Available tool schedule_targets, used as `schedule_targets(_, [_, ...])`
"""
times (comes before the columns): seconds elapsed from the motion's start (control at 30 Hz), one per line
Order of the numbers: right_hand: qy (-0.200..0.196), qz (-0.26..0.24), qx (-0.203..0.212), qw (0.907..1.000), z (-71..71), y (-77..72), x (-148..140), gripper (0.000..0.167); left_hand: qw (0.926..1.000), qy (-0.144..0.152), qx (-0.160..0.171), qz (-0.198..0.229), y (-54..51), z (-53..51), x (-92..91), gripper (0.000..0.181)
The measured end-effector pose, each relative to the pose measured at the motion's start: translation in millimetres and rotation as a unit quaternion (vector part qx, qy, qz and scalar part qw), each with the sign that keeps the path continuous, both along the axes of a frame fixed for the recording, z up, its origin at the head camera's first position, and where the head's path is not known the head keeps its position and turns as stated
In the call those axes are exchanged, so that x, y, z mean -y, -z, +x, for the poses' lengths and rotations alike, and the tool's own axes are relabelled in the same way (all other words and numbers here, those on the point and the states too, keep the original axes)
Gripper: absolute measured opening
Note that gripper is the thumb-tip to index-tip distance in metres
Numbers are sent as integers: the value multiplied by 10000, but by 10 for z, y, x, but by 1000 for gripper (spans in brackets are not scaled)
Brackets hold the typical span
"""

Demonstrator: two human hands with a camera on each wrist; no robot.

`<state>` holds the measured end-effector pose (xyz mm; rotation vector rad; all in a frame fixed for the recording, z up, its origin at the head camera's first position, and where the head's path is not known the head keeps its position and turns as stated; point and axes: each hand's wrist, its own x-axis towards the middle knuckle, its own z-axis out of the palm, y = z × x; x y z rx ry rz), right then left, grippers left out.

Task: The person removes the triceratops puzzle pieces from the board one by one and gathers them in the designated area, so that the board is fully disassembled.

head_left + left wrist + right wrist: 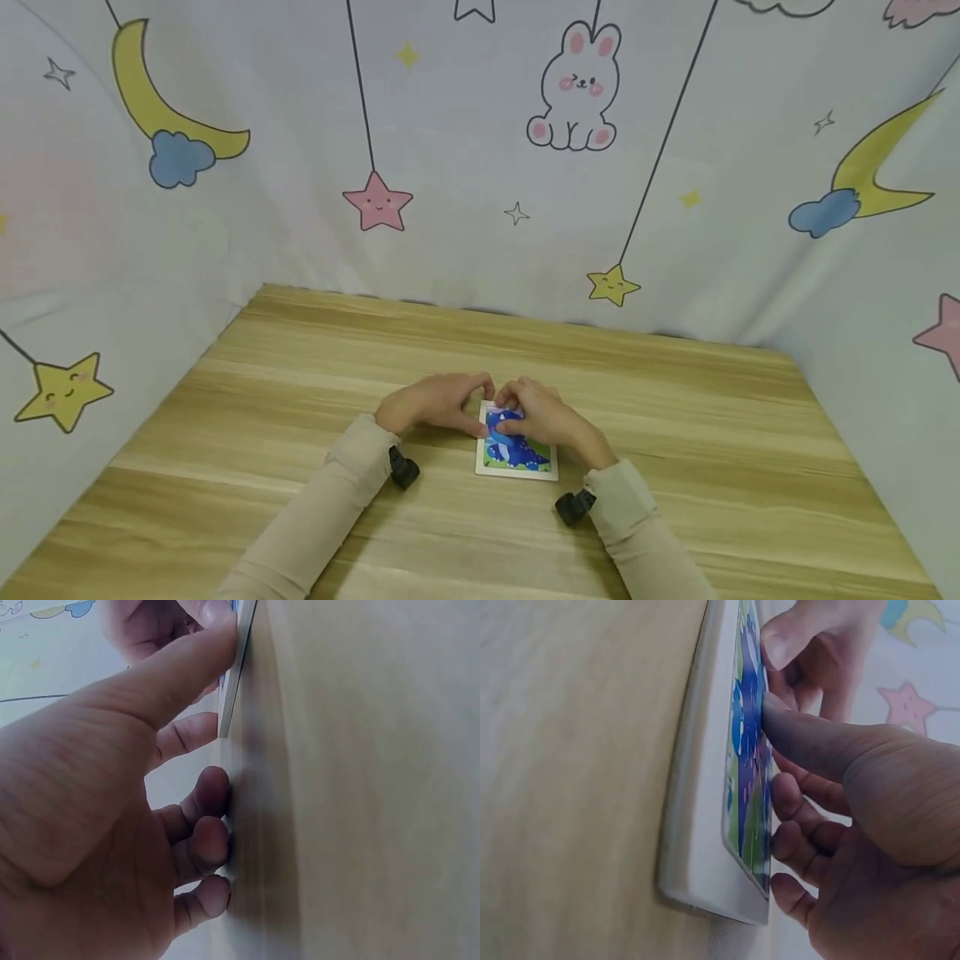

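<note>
A small white-framed board (517, 475) with a blue dinosaur picture (521, 454) lies flat on the table; thin seams like a jigsaw puzzle's cross the picture (754, 757) in the right wrist view. My left hand (438, 400) is at its far left corner. The left thumb (187, 667) touches the board's left side, the index fingertip is by the corner, and the other fingertips are down by the table. Over the picture's upper part is my right hand (547, 414), its thumb (802, 735) pressing the picture and its other fingers bent along the far side. The hands hide the picture's top.
The wood-grain table (315, 333) extends around the board on all sides. A white cloth (465, 250) printed with stars, moons and a rabbit hangs behind and at both sides. Each wrist carries a small black camera (405, 468).
</note>
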<state>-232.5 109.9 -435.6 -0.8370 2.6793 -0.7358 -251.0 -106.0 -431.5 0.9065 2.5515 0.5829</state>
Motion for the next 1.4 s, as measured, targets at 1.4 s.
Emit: schedule_targets(1.4, [134, -1199, 504, 9914, -68, -138, -198, 10, 9986, -376, 272, -242, -16, 20, -38, 87])
